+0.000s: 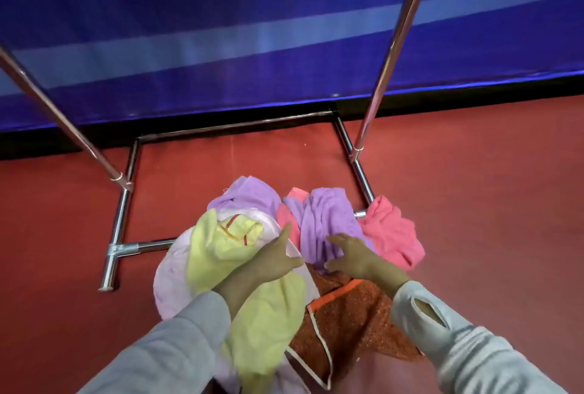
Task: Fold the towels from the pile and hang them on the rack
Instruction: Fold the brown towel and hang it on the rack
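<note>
Rack (120, 220): metal frame on the floor with two posts; the top rail is out of view.
Pile (262, 318): towels heaped on the floor against the rack's front bar.
Left hand (275, 259): fingers straight, holding nothing, over the yellow towel (218, 251).
Right hand (350, 256): fingers spread wide, empty, at the purple towel (325, 223).
Doing it well: I'd pinch one towel by a corner and lift it clear of its neighbours.
Count: one yellow, one pale lilac, two purple bunches, two pink patches, one rust-orange. I can't tell whether the pairs are single cloths.
</note>
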A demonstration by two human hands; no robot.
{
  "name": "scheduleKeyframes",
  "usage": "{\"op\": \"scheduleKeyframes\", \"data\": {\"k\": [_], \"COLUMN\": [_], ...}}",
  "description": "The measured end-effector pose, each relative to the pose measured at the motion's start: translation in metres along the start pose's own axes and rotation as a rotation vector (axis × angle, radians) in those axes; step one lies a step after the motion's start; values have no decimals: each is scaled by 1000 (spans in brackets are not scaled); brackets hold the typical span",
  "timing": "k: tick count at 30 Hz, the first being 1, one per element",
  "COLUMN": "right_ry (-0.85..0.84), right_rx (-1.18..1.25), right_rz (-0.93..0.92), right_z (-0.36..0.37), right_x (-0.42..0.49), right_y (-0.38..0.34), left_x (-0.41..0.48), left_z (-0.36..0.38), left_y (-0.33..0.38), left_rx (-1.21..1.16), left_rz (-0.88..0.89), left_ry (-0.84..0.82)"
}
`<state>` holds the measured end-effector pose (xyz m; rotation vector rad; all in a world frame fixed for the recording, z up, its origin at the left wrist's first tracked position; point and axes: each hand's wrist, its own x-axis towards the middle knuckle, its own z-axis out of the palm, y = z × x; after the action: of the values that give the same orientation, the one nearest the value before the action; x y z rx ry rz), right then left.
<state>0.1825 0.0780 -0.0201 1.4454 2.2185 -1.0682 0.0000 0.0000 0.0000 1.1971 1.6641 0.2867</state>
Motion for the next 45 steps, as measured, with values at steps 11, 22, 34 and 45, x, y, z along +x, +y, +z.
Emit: {"op": "scheduleKeyframes", "data": {"k": [11,22,34,45], "right_ry": [114,285,702,909], "right_rx": [-183,330,408,652], "right_rz": [-84,-450,-703,-798], "right_z": [70,4,-135,-217], "right_x": [10,-34,-126,-246], "right_y": [23,-15,-110,-171], "left_x": [21,-7,-84,-212], "left_z": [66,31,-82,-126], "left_y": [-51,-6,112,202], "left_rx": [486,270,-12,-109], "left_rz": [-64,308,301,202], "left_ry": [-86,246,629,629]}}
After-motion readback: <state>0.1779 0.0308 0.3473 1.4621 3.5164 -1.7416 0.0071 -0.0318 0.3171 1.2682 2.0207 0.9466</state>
